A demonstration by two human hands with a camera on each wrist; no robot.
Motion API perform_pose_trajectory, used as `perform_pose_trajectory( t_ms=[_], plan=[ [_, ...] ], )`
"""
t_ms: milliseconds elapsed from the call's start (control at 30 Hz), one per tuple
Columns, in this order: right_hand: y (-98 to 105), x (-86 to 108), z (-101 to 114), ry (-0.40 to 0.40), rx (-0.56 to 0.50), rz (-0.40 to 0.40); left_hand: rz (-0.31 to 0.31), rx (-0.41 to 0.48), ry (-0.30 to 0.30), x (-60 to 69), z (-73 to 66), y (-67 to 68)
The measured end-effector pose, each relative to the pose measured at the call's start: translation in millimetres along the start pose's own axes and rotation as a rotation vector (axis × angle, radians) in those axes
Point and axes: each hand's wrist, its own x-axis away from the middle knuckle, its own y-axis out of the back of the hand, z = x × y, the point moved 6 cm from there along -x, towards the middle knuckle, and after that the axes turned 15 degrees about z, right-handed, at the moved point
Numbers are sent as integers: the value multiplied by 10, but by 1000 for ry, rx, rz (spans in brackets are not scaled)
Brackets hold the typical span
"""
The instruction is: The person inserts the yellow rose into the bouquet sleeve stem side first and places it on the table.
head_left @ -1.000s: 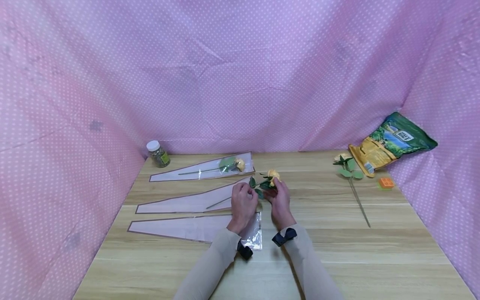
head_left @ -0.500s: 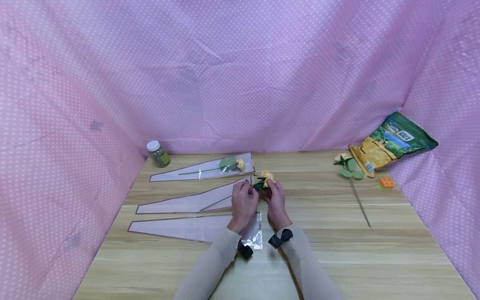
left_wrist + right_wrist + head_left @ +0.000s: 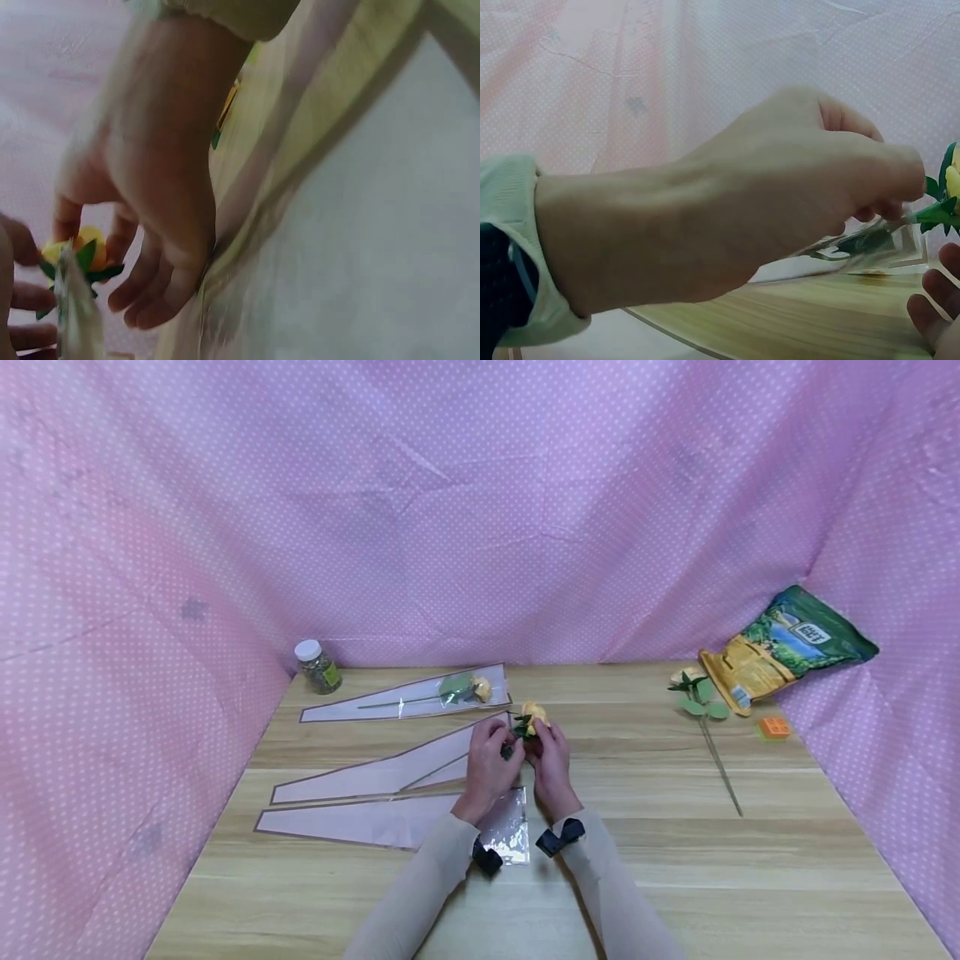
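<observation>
In the head view, a yellow artificial rose lies with its stem inside the middle clear flower sleeve. Its bloom pokes out at the wide end. My right hand holds it just below the bloom; in the left wrist view that hand has thumb and fingers around the yellow bloom. My left hand pinches the sleeve's mouth beside the leaves. From the right wrist view, the left hand has curled fingers at the film, with dark green leaves inside; its fingertips are partly hidden.
Behind lies a sleeve with a rose inside; in front, another sleeve. A loose rose, a green-yellow bag and an orange block are at right. A white-capped jar stands back left.
The rose has slid leftward and its leaves have gone into the sleeve's mouth, my right hand following. The sleeve's narrow end has swung toward the front. My left fingers have shifted slightly right.
</observation>
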Motion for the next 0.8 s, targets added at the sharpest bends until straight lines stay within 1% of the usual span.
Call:
perform_pose_trajectory(
  t_ms=[100,167,233,267,333,400,467,533,600,667,733,800],
  plan=[
    [10,1,4,-6,10,3,60,28,-27,-20,39,32],
    [14,2,4,-15,16,6,111,47,-25,-44,92,73],
    [19,4,4,-24,20,5,180,81,-25,-82,168,123],
    [20,6,4,-28,22,4,226,99,-26,-106,209,152],
    [22,9,8,-32,31,6,336,133,-17,-149,311,195],
    [22,11,9,-31,32,7,476,163,6,-174,427,226],
    [22,9,9,-31,26,7,623,153,42,-170,552,238],
    [22,4,9,-29,21,6,750,132,74,-147,671,238],
    [21,-3,11,-27,14,6,836,107,88,-122,760,236],
    [24,-7,14,-26,14,7,884,84,97,-101,827,227],
    [23,-12,20,-25,17,12,911,78,114,-81,873,213],
    [23,-13,27,-25,19,18,928,73,144,-60,913,195]
  ],
)
